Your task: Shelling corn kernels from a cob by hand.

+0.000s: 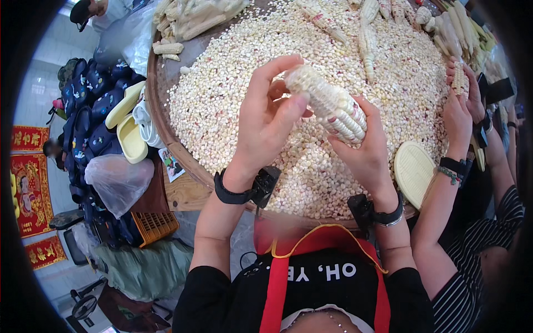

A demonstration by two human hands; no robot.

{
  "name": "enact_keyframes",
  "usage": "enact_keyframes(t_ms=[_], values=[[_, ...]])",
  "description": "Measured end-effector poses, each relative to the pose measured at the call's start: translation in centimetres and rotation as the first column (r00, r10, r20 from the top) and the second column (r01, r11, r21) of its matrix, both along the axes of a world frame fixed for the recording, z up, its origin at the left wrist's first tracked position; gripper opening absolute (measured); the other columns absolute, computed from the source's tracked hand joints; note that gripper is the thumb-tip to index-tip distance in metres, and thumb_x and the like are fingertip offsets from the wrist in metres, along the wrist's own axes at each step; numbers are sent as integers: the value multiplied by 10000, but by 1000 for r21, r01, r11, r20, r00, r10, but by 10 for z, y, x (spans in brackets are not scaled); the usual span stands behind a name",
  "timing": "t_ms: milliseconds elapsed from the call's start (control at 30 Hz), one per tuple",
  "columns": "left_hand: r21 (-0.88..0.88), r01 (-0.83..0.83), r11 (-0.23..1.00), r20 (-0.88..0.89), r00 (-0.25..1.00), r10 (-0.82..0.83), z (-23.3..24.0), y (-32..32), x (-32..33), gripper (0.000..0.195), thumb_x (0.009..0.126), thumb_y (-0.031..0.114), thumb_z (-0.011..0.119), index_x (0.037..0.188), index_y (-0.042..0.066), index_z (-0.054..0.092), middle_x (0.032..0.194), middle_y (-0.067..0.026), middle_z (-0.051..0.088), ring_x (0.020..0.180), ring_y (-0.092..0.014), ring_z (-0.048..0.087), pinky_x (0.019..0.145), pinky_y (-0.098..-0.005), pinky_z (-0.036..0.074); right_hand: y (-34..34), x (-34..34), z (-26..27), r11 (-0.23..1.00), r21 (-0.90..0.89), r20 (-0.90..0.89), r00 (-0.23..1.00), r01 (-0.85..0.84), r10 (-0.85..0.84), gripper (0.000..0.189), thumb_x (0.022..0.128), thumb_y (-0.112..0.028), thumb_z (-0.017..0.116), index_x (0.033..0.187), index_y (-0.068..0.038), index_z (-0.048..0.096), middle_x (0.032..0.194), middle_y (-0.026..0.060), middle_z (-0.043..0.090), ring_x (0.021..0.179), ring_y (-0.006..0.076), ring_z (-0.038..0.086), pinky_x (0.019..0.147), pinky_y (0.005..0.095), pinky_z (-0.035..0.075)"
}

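Observation:
A partly shelled corn cob point(327, 104) slants above a wide bed of loose corn kernels point(233, 104). My right hand point(366, 145) grips its lower end, where rows of white and reddish kernels remain. Around the bare upper end curl the fingers of my left hand point(270, 112), with its thumb against the cob's side. Some of the left fingertips are hidden behind the thumb and cob. The kernels fill a large round tray point(156, 100) with a brown rim. Both my wrists wear black straps with small devices.
At right, a co-worker's hands point(462, 98) hold another cob point(459, 79). A pale oval lid-like piece point(414, 172) leans at the tray's right edge. Unshelled cobs point(366, 41) lie on the kernels, and a bag of stripped cobs point(200, 18) sits top left. Dark clogs point(100, 100) are piled left.

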State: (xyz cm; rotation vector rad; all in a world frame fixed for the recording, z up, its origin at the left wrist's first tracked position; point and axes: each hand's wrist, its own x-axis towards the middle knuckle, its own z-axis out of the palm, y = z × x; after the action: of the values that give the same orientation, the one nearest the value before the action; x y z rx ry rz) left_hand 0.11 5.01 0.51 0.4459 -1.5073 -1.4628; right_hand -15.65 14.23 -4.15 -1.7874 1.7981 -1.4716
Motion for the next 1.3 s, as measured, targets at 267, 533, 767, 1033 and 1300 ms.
enact_keyframes(t_ms=[267, 533, 767, 1033, 1300], values=[[106, 31, 994, 71, 997, -38, -3, -7, 0, 407, 928, 93, 526, 1311, 35, 401, 947, -38, 582, 790, -72, 541, 661, -211, 448, 6, 8, 15, 923, 238, 670, 740, -301, 68, 729, 712, -47, 735, 1296, -62, 298, 1106, 130, 531, 956, 178, 575, 776, 298, 495], [50, -25, 998, 64, 998, 22, 1, -8, 2, 345, 924, 114, 562, 1244, 41, 457, 871, -20, 578, 749, -64, 540, 618, -199, 435, 6, 4, 14, 851, 238, 736, 659, -469, 157, 766, 747, -109, 726, 1352, -36, 262, 1168, 115, 515, 1031, 163, 545, 850, 300, 474], [33, 4, 999, 65, 998, -6, 3, -8, 5, 360, 920, 95, 563, 1254, 22, 451, 929, -34, 592, 792, -73, 560, 670, -205, 460, 3, 10, 13, 833, 119, 905, 405, -541, 133, 753, 768, -177, 723, 1370, 5, 309, 1267, 127, 483, 1161, 177, 477, 983, 326, 385], [131, -45, 990, -68, 996, 55, -1, -3, -1, 366, 925, 97, 569, 1257, 8, 443, 977, -82, 624, 902, -114, 594, 802, -246, 489, 1, 6, -1, 930, 242, 395, 904, -277, 166, 779, 702, -198, 791, 1337, 11, 390, 1241, 169, 520, 1144, 223, 512, 967, 337, 404], [-65, -35, 997, 53, 998, 39, 2, 4, -3, 526, 869, 56, 612, 1337, 32, 374, 1288, -165, 449, 1025, -213, 588, 882, -335, 504, 1, 12, 6, 923, 250, 491, 860, -293, 140, 765, 674, -212, 823, 1298, -10, 429, 1145, 161, 588, 1059, 219, 581, 906, 336, 453]])
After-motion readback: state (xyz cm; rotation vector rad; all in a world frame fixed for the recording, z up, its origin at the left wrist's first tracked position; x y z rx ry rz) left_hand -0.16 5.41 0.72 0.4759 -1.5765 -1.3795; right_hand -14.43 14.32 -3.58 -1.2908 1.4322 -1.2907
